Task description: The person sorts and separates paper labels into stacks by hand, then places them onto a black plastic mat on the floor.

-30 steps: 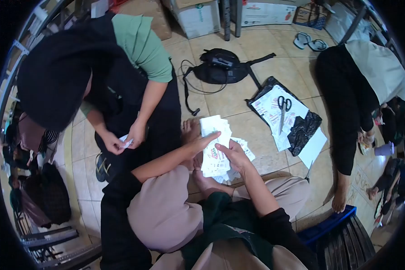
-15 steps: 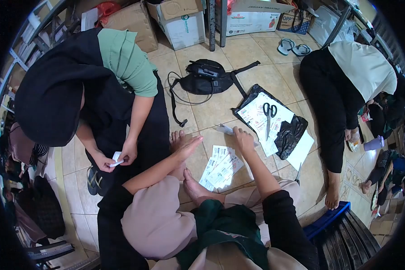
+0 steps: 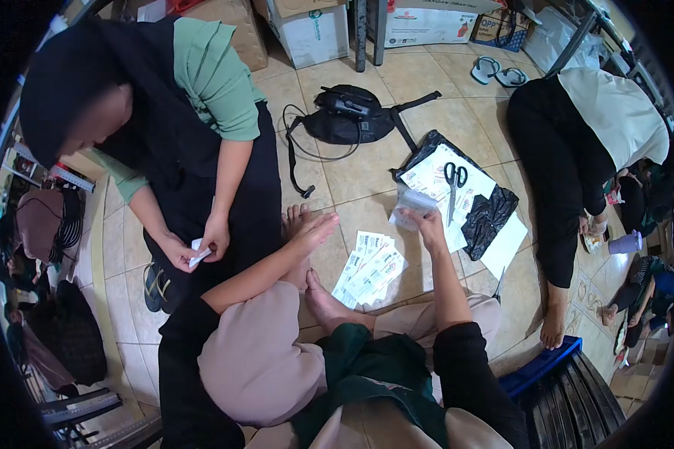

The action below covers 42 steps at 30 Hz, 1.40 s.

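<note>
My right hand (image 3: pixel 424 222) grips a small clear plastic packet (image 3: pixel 413 206) above the floor. My left hand (image 3: pixel 318 230) is stretched out flat with nothing in it, near my foot. Between my hands, closer to my body, overlapping printed paper slips (image 3: pixel 370 269) lie on the tiles. Black-handled scissors (image 3: pixel 454 184) rest on printed sheets (image 3: pixel 431 173), which lie on a black plastic bag (image 3: pixel 491 217) beyond my right hand. A blank white sheet (image 3: pixel 505 249) touches the bag's near side.
A black waist bag (image 3: pixel 347 127) with straps and a cable lies ahead. At left a person (image 3: pixel 216 82) folds something white; another person (image 3: pixel 614 112) sits at right. Boxes (image 3: pixel 312 36) stand behind, slippers (image 3: pixel 498 71) near them. A blue-edged black crate (image 3: pixel 569 396) is at lower right.
My right hand has risen a little, and the plastic packet now shows face-on. My left hand has moved slightly and stays flat. The person at left has lifted their head.
</note>
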Available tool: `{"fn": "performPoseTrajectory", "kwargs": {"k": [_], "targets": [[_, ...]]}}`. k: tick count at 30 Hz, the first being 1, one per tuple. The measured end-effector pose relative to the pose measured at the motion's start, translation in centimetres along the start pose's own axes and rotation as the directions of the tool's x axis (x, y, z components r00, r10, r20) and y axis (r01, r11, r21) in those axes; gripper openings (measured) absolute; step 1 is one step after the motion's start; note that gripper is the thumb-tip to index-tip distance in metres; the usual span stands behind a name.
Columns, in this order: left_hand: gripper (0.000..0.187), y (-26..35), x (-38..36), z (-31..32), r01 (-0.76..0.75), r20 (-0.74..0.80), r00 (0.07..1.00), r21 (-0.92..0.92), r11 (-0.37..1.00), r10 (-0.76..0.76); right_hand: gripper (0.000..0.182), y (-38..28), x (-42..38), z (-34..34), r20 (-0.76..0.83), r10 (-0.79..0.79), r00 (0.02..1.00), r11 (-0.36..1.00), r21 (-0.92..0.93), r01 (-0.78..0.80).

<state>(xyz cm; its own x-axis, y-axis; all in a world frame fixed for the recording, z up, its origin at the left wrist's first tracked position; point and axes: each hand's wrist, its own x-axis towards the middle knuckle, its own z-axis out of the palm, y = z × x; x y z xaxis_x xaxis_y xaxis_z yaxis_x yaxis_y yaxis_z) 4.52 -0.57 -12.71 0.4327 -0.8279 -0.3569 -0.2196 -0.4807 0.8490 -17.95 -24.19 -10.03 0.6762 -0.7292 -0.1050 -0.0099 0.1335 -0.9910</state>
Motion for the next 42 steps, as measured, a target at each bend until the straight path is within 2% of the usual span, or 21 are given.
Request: {"fn": "performPoseTrajectory", "kwargs": {"k": [3,9,12,13,15,17,18,20,22,23,25,27,29,31,32,33,34,35,36,39,42], "targets": [[0.061,-0.1,0.1,0.1,-0.006,-0.006,1.0,0.014,1.0,0.006,0.027,1.4,-0.1,-0.4,0.014,0.093,0.996,0.995,0.019,-0.093],[0.059,0.6,-0.9,0.0,-0.021,-0.063,0.998,0.097,0.995,0.027,0.02,-0.5,-1.2,0.1,0.008,0.017,1.0,1.0,0.019,-0.017],[0.058,0.4,-0.9,0.1,-0.007,-0.156,0.985,0.371,0.929,0.069,0.009,3.7,-0.9,-0.2,0.012,-0.235,0.972,0.957,-0.172,0.233],[0.058,0.9,-1.1,0.3,0.028,-0.207,0.974,0.527,0.849,0.096,0.011,3.3,-1.3,0.0,0.046,-0.148,0.988,0.989,0.012,0.147],[0.057,3.4,-1.9,0.0,0.056,-0.21,0.97,0.678,0.733,0.12,0.014,2.6,-1.2,0.1,0.065,-0.158,0.985,0.987,0.002,0.159],[0.056,7.9,-3.5,-1.0,0.027,-0.152,0.98,0.742,0.67,0.13,0.024,1.1,-1.5,1.1,0.086,-0.244,0.966,0.939,-0.228,0.257],[0.056,9.1,-4.0,-1.2,-0.011,-0.089,0.994,0.53,0.848,0.069,0.036,-1.2,-2.6,3.0,0.044,-0.003,0.999,0.998,0.069,0.0],[0.055,10.5,-5.0,-0.8,-0.008,0.101,0.995,0.0,1.0,0.008,0.035,-4.5,-4.3,5.4,0.208,0.088,0.974,0.996,-0.02,-0.086],[0.054,11.8,-5.8,-0.3,0.124,0.312,0.949,-0.513,0.85,0.05,0.037,-5.1,-5.9,8.4,0.454,0.237,0.859,0.915,0.194,-0.355],[0.055,12.8,-5.9,-0.7,0.329,0.411,0.904,-0.495,0.804,-0.117,0.042,-5.0,-6.9,9.8,0.573,0.312,0.758,0.819,0.243,-0.52],[0.054,12.9,-6.0,-1.0,0.354,0.571,0.81,-0.658,0.665,0.133,0.047,-5.7,-9.2,12.6,0.746,0.263,0.612,0.748,0.243,-0.618],[0.05,12.4,-6.5,-1.7,0.509,0.652,0.75,-0.676,0.533,0.112,0.046,-5.6,-10.8,14.0,0.71,0.36,0.605,0.639,0.285,-0.714],[0.047,10.9,-6.7,-2.2,0.502,0.586,0.809,-0.732,0.46,0.05,0.046,-5.2,-11.5,14.4,0.7,0.337,0.63,0.643,0.317,-0.697],[0.044,10.6,-6.4,-2.9,0.483,0.528,0.848,-0.806,0.344,0.047,0.053,-5.3,-12.1,14.8,0.435,0.304,0.847,0.936,0.032,-0.352],[0.041,10.4,-6.4,-3.2,0.447,0.468,0.883,-0.866,0.224,0.046,0.075,-5.5,-12.9,14.7,0.308,0.159,0.938,0.987,-0.053,-0.15],[0.041,9.9,-6.3,-3.3,0.437,0.457,0.888,-0.871,0.224,0.042,0.075,-6.3,-13.2,14.6,0.32,0.155,0.935,0.988,-0.051,-0.147],[0.039,9.5,-6.1,-3.1,0.444,0.465,0.884,-0.867,0.228,0.044,0.086,-7.1,-13.5,14.4,0.265,-0.133,0.955,0.964,-0.189,0.186],[0.036,9.0,-5.9,-2.7,0.454,0.475,0.879,-0.862,0.227,0.047,0.096,-7.8,-14.0,14.3,0.25,-0.413,0.876,0.812,-0.334,0.478],[0.033,9.6,-6.2,-2.4,0.447,0.46,0.887,-0.843,0.3,-0.028,0.107,-9.0,-13.8,14.5,0.353,-0.436,0.828,0.746,-0.372,0.552],[0.033,10.4,-6.3,-2.2,0.486,0.49,0.868,-0.8,0.352,-0.084,0.105,-8.3,-13.5,14.7,0.389,-0.472,0.791,0.579,-0.54,0.611],[0.031,10.4,-6.2,-2.6,0.475,0.485,0.872,-0.815,0.331,-0.058,0.105,-7.5,-13.2,14.8,0.408,-0.445,0.797,0.621,-0.501,0.603]]}}
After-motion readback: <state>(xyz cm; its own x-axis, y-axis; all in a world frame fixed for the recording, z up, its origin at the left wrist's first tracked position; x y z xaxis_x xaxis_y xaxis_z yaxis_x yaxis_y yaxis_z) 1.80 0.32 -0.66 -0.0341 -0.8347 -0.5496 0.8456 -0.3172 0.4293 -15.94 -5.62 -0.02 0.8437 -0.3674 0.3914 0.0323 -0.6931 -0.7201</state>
